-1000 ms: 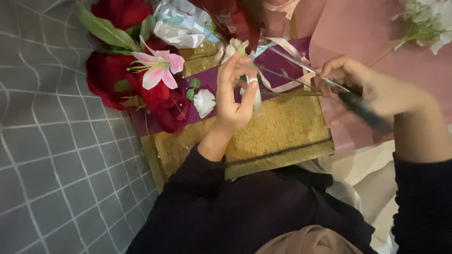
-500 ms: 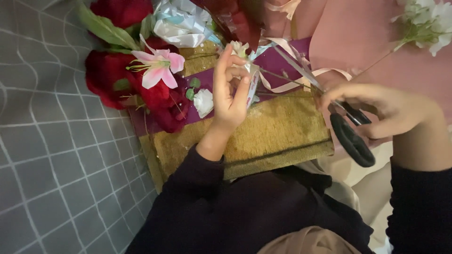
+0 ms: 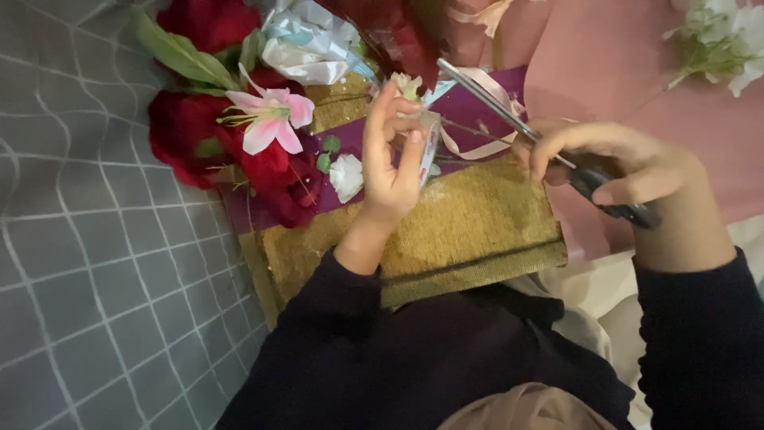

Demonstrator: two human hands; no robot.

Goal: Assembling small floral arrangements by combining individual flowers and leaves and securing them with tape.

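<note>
Open passage is offered at 6 o'clock of the left hand (image 3: 390,171), over the bare gold glitter mat (image 3: 477,231). At 9 o'clock, the way is blocked by red roses (image 3: 187,127) and a pink lily (image 3: 267,119). At 12 o'clock, crumpled wrapping (image 3: 306,44) crowds in. At 3 o'clock, the gap is crossed by scissors (image 3: 509,119) and pink ribbon (image 3: 477,147), held up near the right hand (image 3: 629,175).

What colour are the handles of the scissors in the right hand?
Black, seen in the head view: the scissors sit in the right hand.
</note>
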